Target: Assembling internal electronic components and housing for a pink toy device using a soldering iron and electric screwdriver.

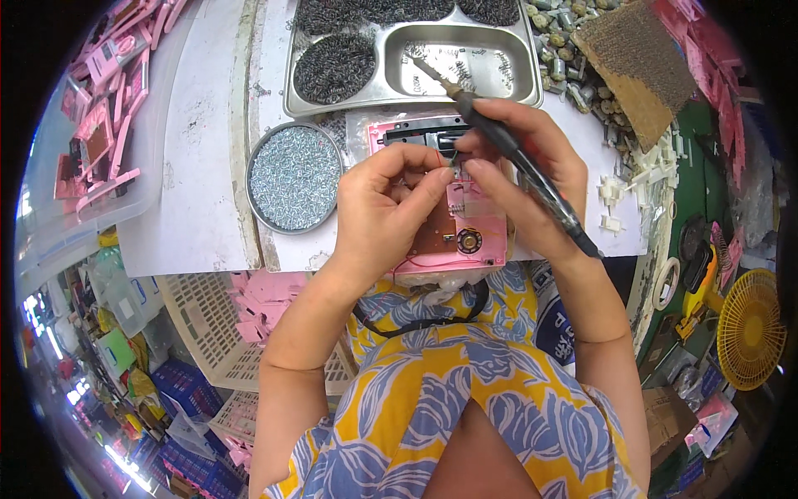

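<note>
A pink plastic housing (496, 226) lies at the table's front edge, with a brown panel, a round dark part (470, 241) and a black mechanism (420, 133) on it. My left hand (395, 204) is closed over its left side, pinching a thin red wire (439, 158) between thumb and forefinger. In my right hand (532, 170) rests a black pen-shaped tool (532, 170) with a slim metal tip, pointing up and left over the tray. The right thumb and fingertips come close to the left ones above the housing. What lies between those fingertips is partly hidden.
Behind the hands stands a metal compartment tray (386, 104) of dark springs. A round dish (293, 177) of small screws sits left. Small motors (565, 71), cardboard (636, 62) and white plastic pieces (636, 179) lie right. A clear bin (150, 158) holds pink parts.
</note>
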A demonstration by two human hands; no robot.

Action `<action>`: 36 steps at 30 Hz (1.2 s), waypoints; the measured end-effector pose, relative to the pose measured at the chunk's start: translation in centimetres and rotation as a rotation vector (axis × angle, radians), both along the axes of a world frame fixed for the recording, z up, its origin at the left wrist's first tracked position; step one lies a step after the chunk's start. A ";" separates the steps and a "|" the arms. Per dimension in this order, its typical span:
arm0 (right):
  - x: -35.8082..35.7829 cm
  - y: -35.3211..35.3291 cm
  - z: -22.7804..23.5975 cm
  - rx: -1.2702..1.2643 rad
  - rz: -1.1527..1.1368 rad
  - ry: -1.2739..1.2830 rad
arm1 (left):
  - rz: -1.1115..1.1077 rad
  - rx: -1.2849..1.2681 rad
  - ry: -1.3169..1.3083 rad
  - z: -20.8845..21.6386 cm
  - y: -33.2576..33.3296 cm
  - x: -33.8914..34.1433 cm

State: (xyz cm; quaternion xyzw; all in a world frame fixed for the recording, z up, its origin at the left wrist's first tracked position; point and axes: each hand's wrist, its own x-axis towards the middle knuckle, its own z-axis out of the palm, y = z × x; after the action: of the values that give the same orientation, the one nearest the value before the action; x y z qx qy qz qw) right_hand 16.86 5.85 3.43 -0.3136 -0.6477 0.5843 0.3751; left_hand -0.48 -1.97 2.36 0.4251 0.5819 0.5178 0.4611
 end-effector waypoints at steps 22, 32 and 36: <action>6.9 -0.9 -0.6 0.343 -0.132 -0.057 | -0.051 0.201 0.681 -1.5 1.7 -1.0; 5.8 -0.5 -1.8 0.459 0.017 -0.096 | -0.025 0.239 0.645 -1.7 1.6 -1.3; 5.6 -0.6 -1.8 0.487 0.018 -0.108 | -0.027 0.262 0.620 -1.8 1.4 -1.3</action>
State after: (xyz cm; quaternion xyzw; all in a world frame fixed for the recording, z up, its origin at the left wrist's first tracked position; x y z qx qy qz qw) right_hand 22.49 5.29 1.66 -0.2389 -0.7913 0.3966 0.3994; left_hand -1.78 -0.57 0.55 0.6258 0.6172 0.4279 0.2102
